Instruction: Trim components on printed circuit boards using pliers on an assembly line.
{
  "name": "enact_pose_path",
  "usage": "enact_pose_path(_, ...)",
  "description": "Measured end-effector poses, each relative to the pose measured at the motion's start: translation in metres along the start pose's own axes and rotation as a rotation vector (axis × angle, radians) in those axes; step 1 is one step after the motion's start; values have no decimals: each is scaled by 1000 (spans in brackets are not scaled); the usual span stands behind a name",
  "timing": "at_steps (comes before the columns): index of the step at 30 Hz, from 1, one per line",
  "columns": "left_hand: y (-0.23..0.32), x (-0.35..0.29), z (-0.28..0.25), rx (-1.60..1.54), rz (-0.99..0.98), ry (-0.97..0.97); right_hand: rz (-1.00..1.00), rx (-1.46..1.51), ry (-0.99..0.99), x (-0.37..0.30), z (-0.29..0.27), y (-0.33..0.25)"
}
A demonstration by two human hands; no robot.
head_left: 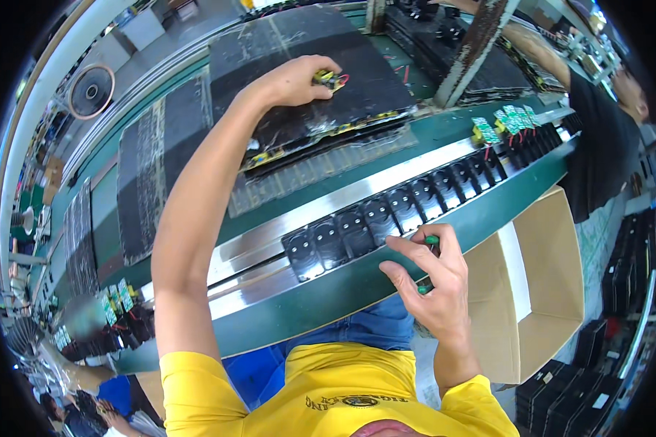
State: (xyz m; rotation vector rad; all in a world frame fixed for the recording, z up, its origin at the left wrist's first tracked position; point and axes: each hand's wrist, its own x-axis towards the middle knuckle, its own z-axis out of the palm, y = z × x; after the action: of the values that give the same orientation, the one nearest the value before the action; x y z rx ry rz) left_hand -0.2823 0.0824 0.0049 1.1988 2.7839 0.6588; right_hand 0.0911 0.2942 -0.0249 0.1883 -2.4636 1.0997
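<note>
My left hand [293,81] reaches out over a stack of black flat sheets [270,45]. Its fingers close on a small circuit board [331,79] with yellow parts and a red wire. My right hand [450,285] is by the table's front edge, thumb and index finger apart. A hand tool with green handles [431,240] is tucked in that palm; its working end is hidden. Just beyond the right fingertips runs a row of black plastic housings [364,228], side by side along a metal rail [251,251].
Green boards with red wires [514,118] stand on housings farther right, near a co-worker in a black shirt [598,146]. More boards [116,300] stand at the left. An open cardboard box [554,273] is at my right. A rusty post [476,51] rises behind the rail.
</note>
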Motion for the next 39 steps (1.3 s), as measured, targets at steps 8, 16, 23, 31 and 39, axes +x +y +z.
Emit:
enact_pose_path(8,110,-98,-3,-133,107,92,10,131,172,49,8,-2)
enact_pose_path(16,187,-214,-11,-55,159,188,-154,387,-20,59,8,-15)
enact_pose_path(23,188,-255,29,-815,7,16,-256,741,-133,50,29,-33)
enact_pose_path(31,223,-265,25,-1451,-204,100,-136,904,237,34,55,-49)
enact_pose_path(39,187,-271,-5,-744,-268,154,-141,420,81,17,41,-38)
